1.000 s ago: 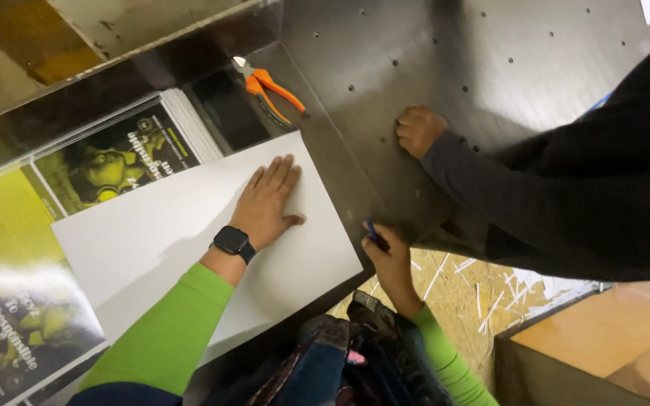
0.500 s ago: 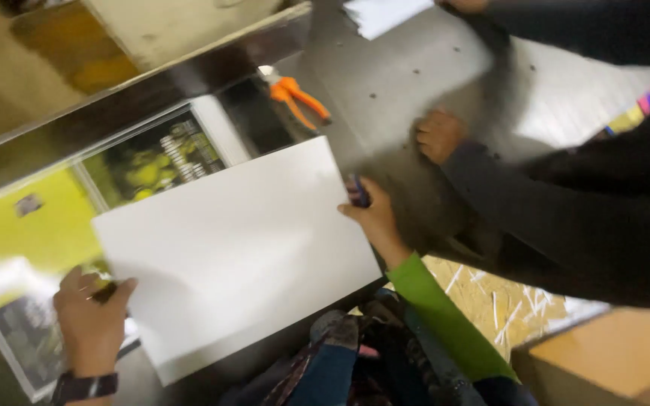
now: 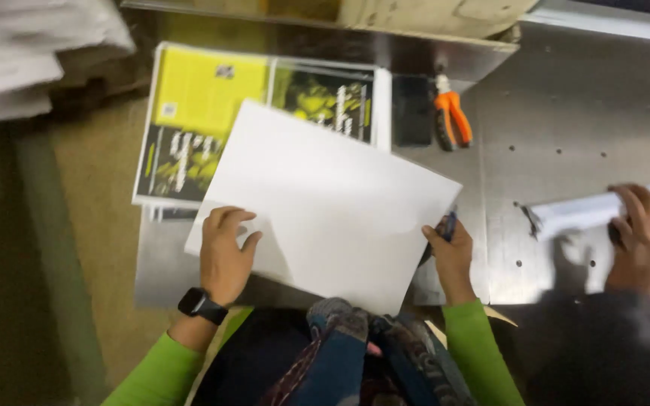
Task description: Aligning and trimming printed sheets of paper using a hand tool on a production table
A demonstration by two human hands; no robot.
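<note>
The metal table [image 3: 551,113] carries a white sheet [image 3: 325,203], likely light and floppy, best gripped at opposite edges. At seven o'clock the left hand [image 3: 223,256] presses with spread fingers; at four o'clock the right hand [image 3: 453,256] pinches its edge while clutching a pen [image 3: 446,225].

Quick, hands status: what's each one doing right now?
Left hand: open, fingers spread on the white sheet, pressing its near-left corner.
Right hand: closed on a dark pen, at the sheet's right edge.
</note>
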